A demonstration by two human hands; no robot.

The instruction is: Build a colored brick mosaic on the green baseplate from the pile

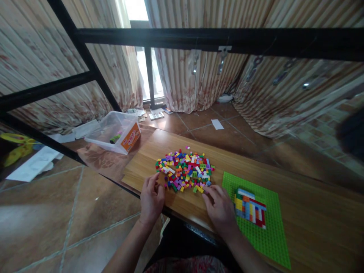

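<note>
A pile of small multicoloured toy building bricks lies spread on the wooden table. My left hand is at the pile's near left edge, its fingers curled; what they hold, if anything, is hidden. At the near right edge of the pile is my right hand, thumb and fingers close together beside a few yellow bricks. Whether a brick sits between those fingertips is too small to tell. Right of this hand lies a green studded baseplate, bearing a flat block of joined coloured bricks.
A clear plastic box with an orange label and a few items inside stands left beyond the wooden tabletop. Black metal bars cross in front of the curtains. Papers lie on the tiled floor.
</note>
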